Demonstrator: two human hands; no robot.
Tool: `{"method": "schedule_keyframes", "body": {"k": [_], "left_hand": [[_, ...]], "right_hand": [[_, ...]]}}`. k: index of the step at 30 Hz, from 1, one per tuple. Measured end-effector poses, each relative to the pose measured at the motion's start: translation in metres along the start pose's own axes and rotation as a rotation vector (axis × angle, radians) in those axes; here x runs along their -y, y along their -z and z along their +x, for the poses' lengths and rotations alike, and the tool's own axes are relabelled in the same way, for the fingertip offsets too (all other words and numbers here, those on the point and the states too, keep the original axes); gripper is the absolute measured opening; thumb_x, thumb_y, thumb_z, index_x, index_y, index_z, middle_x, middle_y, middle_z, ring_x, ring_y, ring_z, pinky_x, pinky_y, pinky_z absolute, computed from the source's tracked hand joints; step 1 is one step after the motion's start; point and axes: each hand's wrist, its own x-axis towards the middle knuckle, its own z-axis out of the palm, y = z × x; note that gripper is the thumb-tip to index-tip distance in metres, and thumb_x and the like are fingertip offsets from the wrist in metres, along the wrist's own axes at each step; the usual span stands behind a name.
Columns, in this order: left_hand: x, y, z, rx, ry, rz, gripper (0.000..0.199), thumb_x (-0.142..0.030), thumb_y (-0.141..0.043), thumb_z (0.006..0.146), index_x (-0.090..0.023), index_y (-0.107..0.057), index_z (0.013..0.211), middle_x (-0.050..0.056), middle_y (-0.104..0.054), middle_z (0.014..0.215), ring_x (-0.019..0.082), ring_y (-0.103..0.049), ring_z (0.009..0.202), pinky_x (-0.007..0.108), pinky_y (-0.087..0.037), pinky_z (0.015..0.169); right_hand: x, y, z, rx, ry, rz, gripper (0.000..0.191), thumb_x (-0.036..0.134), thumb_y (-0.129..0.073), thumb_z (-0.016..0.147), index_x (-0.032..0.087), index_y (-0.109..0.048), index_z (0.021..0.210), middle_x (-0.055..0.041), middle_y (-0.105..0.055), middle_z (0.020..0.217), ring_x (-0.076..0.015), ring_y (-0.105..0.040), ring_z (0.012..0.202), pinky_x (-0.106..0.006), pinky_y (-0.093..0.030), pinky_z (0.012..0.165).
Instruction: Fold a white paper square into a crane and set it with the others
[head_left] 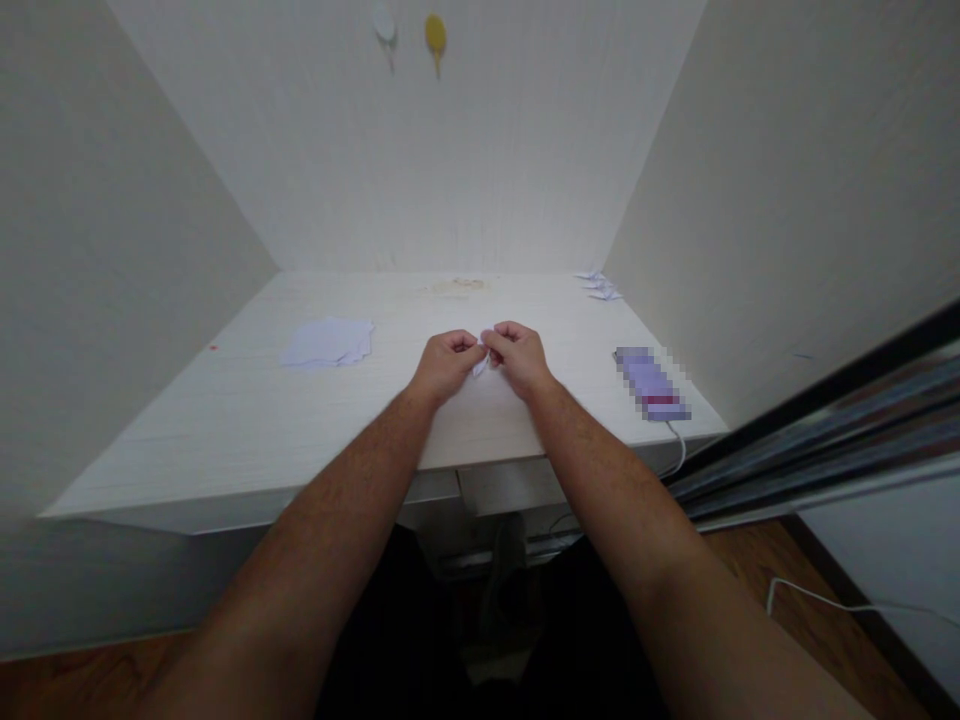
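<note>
Paper piece [480,368] pinched in left grip [445,364] and right grip [521,358], inward of counter [225,420] front edge; judged light, easily creased, best held by its edges.

A walled-in desk nook, perhaps in a home or small office, shows in the pale desk [225,420], plain walls [480,160], hooks [435,35] and wood-look floor [757,560].
</note>
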Motion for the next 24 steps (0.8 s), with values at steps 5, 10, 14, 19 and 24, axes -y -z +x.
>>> {"method": "schedule_keyframes", "body": {"k": [5,10,14,19,24], "left_hand": [[-0.0014,-0.0021,0.0011,-0.062,0.064,-0.13,0.021,-0.032,-0.075,0.064,-0.018,-0.06,0.065,-0.003,-0.055,0.052,0.008,-0.044,0.045,0.023,-0.029,0.046],[-0.0012,-0.0024,0.0014,-0.084,0.068,-0.151,0.02,-0.031,-0.074,0.065,-0.017,-0.06,0.067,-0.002,-0.055,0.05,0.008,-0.045,0.043,0.022,-0.029,0.044],[0.002,-0.0008,0.0027,-0.065,0.058,-0.123,0.021,-0.033,-0.076,0.065,-0.017,-0.063,0.069,-0.001,-0.058,0.051,0.008,-0.047,0.043,0.022,-0.03,0.044],[0.0038,0.0002,0.0043,-0.045,0.06,-0.135,0.019,-0.03,-0.075,0.065,-0.016,-0.064,0.071,0.001,-0.06,0.053,0.008,-0.046,0.041,0.023,-0.03,0.043],[0.003,-0.0007,0.0051,-0.047,0.047,-0.139,0.01,-0.024,-0.067,0.067,-0.014,-0.068,0.069,0.003,-0.063,0.053,0.009,-0.05,0.043,0.024,-0.031,0.044]], "right_hand": [[0.0006,0.0009,0.0017,-0.107,-0.031,0.014,0.019,0.029,-0.07,0.063,0.02,-0.059,0.076,0.006,-0.055,0.056,-0.0087,-0.048,0.049,-0.023,-0.037,0.046],[0.0012,-0.0001,-0.0005,-0.101,0.057,-0.068,0.017,0.026,-0.071,0.061,0.021,-0.057,0.068,0.0067,-0.053,0.052,-0.0084,-0.046,0.048,-0.023,-0.035,0.047],[0.0014,-0.001,-0.0017,-0.065,0.116,-0.092,0.02,0.03,-0.075,0.059,0.019,-0.06,0.067,0.0049,-0.057,0.057,-0.0088,-0.048,0.052,-0.024,-0.038,0.052],[-0.0016,0.0002,-0.0005,-0.067,0.105,-0.159,0.013,0.029,-0.07,0.062,0.019,-0.066,0.071,0.0036,-0.06,0.061,-0.0101,-0.049,0.056,-0.025,-0.04,0.055],[-0.0032,0.001,0.0004,-0.106,0.108,-0.203,0.012,0.027,-0.067,0.063,0.019,-0.068,0.072,0.0031,-0.062,0.063,-0.0108,-0.05,0.057,-0.025,-0.041,0.055]]}}
